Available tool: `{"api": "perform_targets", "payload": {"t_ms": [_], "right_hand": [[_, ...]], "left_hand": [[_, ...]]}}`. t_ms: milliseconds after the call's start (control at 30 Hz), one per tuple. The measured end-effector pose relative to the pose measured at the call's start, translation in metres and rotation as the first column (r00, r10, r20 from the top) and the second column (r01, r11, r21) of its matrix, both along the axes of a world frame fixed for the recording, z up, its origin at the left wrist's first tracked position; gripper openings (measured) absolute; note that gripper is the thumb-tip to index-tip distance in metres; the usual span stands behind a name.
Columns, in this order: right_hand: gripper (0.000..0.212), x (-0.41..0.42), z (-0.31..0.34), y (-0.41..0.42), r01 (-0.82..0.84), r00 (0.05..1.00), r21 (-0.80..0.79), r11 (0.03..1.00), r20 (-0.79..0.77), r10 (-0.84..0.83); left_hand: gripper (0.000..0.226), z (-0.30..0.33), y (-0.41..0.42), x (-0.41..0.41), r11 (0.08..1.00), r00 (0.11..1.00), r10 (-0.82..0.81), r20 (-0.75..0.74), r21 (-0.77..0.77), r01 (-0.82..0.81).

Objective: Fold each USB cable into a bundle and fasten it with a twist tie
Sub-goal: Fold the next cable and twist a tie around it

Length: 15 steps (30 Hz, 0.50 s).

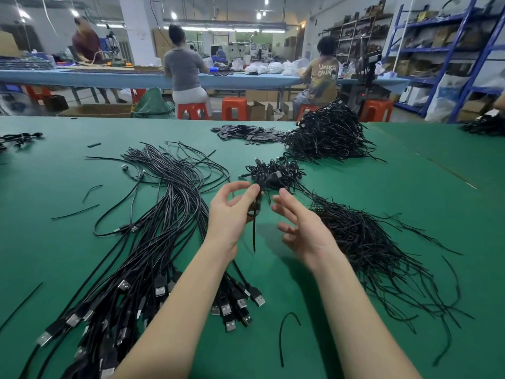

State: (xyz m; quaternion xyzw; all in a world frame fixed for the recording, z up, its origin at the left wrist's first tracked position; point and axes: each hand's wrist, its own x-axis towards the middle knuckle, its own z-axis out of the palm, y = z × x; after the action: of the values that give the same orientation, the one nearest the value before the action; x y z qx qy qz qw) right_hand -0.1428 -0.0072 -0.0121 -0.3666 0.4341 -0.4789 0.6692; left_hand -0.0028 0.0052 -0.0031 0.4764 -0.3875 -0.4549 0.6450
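My left hand [232,212] pinches a folded black USB cable bundle [256,207] between thumb and fingers, above the green table; a thin black end hangs down from the bundle. My right hand [299,228] hovers just right of the bundle with fingers loosely spread, holding nothing that I can see. A sheaf of loose USB cables [164,228] lies to the left, plugs toward me. A heap of black twist ties [369,242] lies to the right. A small pile of tied bundles [276,172] sits just beyond my hands.
A big heap of bundled cables [328,135] and a scatter of small black pieces [246,132] lie at the table's far edge. Stray ties [287,332] lie on the green table [410,187]. Seated and standing workers are at a blue bench beyond; shelving stands on the right.
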Motion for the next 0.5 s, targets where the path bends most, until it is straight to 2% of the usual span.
{"api": "perform_targets", "payload": {"t_ms": [67, 133, 233, 367, 400, 433, 467, 500], "right_hand": [[0.026, 0.0, -0.014, -0.002, 0.153, 0.985, -0.05, 0.987, -0.077, -0.157], [0.023, 0.004, -0.022, -0.001, 0.21, 0.97, -0.106, 0.972, -0.105, -0.221], [0.029, 0.012, -0.023, 0.002, 0.16, 0.94, -0.217, 0.963, -0.263, -0.215], [0.031, 0.013, -0.024, 0.002, 0.135, 0.936, -0.246, 0.96, -0.286, -0.205], [0.031, 0.013, -0.024, 0.002, 0.137, 0.935, -0.248, 0.959, -0.287, -0.208], [0.031, 0.013, -0.024, 0.002, 0.137, 0.933, -0.25, 0.958, -0.293, -0.21], [0.031, 0.013, -0.024, 0.002, 0.134, 0.93, -0.253, 0.958, -0.302, -0.209], [0.031, 0.013, -0.024, 0.002, 0.126, 0.927, -0.256, 0.958, -0.313, -0.206]], "left_hand": [[0.015, -0.005, -0.006, -0.002, 0.993, 0.994, 0.113, 0.004, 0.044, -0.113], [0.012, -0.005, -0.017, -0.003, 0.985, 0.985, 0.16, -0.069, 0.069, -0.156], [0.014, -0.001, -0.049, -0.003, 0.976, 0.962, 0.208, -0.177, 0.098, -0.193], [0.018, 0.001, -0.102, -0.009, 0.967, 0.917, 0.232, -0.324, 0.179, -0.181], [0.015, -0.005, -0.114, -0.01, 0.96, 0.941, 0.235, -0.242, 0.211, -0.185], [0.011, -0.012, -0.123, -0.009, 0.949, 0.975, 0.215, -0.056, 0.25, -0.195], [0.01, -0.018, -0.129, -0.009, 0.935, 0.972, 0.172, 0.162, 0.283, -0.213], [0.012, -0.023, -0.133, -0.008, 0.92, 0.924, 0.141, 0.356, 0.297, -0.255]]}}
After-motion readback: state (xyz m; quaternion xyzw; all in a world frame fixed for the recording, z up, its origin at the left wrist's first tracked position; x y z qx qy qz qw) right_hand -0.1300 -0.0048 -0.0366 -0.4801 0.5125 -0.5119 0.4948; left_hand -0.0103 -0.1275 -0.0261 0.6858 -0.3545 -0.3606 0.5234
